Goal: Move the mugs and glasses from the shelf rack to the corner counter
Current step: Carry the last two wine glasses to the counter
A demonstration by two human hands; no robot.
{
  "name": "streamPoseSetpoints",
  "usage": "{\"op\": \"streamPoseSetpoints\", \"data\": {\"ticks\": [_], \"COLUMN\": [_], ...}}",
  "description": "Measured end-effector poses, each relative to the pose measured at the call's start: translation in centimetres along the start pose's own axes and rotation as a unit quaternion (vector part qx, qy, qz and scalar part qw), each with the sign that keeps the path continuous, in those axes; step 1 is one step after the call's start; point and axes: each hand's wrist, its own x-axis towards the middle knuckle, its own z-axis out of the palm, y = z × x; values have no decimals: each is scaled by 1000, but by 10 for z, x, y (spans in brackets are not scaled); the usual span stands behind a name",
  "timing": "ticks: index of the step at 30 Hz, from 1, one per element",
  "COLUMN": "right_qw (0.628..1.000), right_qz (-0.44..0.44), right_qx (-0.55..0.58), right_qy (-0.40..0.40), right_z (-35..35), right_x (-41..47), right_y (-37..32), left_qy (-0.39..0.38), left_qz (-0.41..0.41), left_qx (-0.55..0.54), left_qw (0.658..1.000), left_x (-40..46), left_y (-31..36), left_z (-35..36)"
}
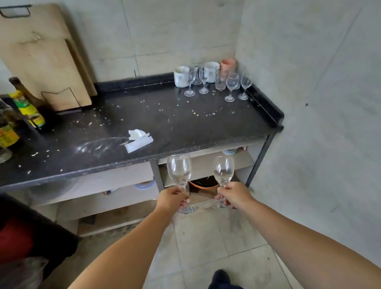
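My left hand [172,199] grips the stem of a clear wine glass [179,170], held upright in front of the counter's front edge. My right hand [234,196] holds a second wine glass [223,170] by its stem, also upright, just to the right of the first. In the far right corner of the dark counter [159,124] stand several stemmed glasses [232,86], two white mugs [181,76] and a pink mug [228,67]. The shelf rack is out of view.
A crumpled white tissue [138,140] and scattered crumbs lie mid-counter. Sauce bottles [8,124] crowd the left end, with wooden cutting boards [36,56] leaning on the wall behind. Open shelves sit below the counter. A wall runs close on the right.
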Motion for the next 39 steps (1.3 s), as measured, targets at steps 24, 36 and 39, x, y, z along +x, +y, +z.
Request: {"op": "streamPoseSetpoints", "data": {"ticks": [24, 36, 39], "right_qw": [995, 996, 998], "right_qz": [19, 14, 13], "right_qx": [80, 79, 59], "right_qy": [54, 38, 32], "right_z": [-134, -128, -122], "right_x": [375, 492, 512], "right_y": [-162, -194, -194], "left_qy": [-17, 74, 87], "left_qz": [-12, -69, -81], "left_qx": [-43, -46, -47], "left_qw": [999, 994, 992], "left_x": [362, 462, 469], "left_y": [224, 257, 261], "left_z": [74, 91, 96]}}
